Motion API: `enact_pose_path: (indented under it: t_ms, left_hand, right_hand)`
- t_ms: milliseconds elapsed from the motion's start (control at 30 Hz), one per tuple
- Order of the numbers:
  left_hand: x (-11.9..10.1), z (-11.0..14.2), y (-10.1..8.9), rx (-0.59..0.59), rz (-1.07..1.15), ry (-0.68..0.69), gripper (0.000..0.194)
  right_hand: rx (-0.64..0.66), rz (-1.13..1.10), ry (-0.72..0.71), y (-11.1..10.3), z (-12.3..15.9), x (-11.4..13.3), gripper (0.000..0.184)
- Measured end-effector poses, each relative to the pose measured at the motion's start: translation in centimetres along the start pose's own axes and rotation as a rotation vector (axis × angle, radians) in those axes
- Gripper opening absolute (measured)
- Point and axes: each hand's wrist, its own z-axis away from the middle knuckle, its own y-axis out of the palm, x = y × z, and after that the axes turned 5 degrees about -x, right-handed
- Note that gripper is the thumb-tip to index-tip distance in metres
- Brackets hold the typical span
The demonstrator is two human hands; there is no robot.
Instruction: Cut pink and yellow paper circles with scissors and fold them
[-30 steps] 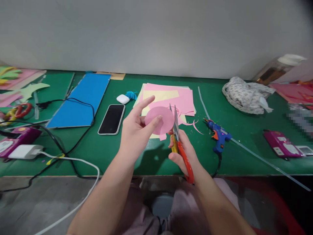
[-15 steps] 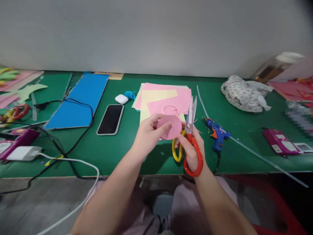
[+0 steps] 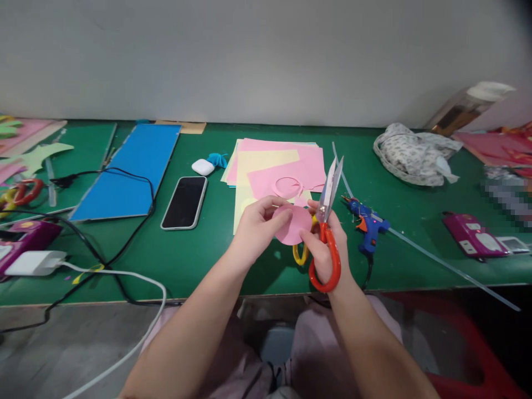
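Note:
A pink paper circle (image 3: 293, 226) is pinched between the thumb and fingers of my left hand (image 3: 258, 226). My right hand (image 3: 328, 249) holds scissors (image 3: 326, 255) with one red and one yellow handle, their blades pointing up and away, slightly apart. The right thumb also touches the circle's right edge. Behind the hands, a stack of pink and pale yellow paper sheets (image 3: 270, 160) lies on the green table (image 3: 233, 266). A thin pink paper ring (image 3: 286, 187) rests on the stack. The fingers behind the circle are partly hidden.
Left of the hands lie a phone (image 3: 185, 203), a white case (image 3: 203, 167), a blue board (image 3: 128, 172) and tangled cables (image 3: 100, 260). To the right are a blue glue gun (image 3: 368, 224) with a long glue stick, a patterned cloth (image 3: 413, 155) and a purple power strip (image 3: 474, 237).
The paper circle has moved slightly right and down in the view, and my right thumb now rests on its edge. The scissors stay in my right hand, turned a little.

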Motion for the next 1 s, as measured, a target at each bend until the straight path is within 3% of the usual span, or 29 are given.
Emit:
enact_pose_path:
  t_ms: [400,900,1000]
  left_hand:
    - [-0.2,0.0,-0.1,-0.070,0.056,-0.038,0.016]
    - [-0.3,-0.2,-0.3,-0.041,-0.009,-0.053,0.010]
    - [-0.3,-0.2,-0.4,-0.048,-0.007,-0.055,0.017]
  right_hand:
    - [0.026,-0.003,-0.005,0.0,0.1,-0.1,0.051]
    - [-0.053,0.026,-0.037,0.3,0.0,0.8,0.044]
    - [-0.051,0.022,-0.048,0.3,0.1,0.8,0.043]
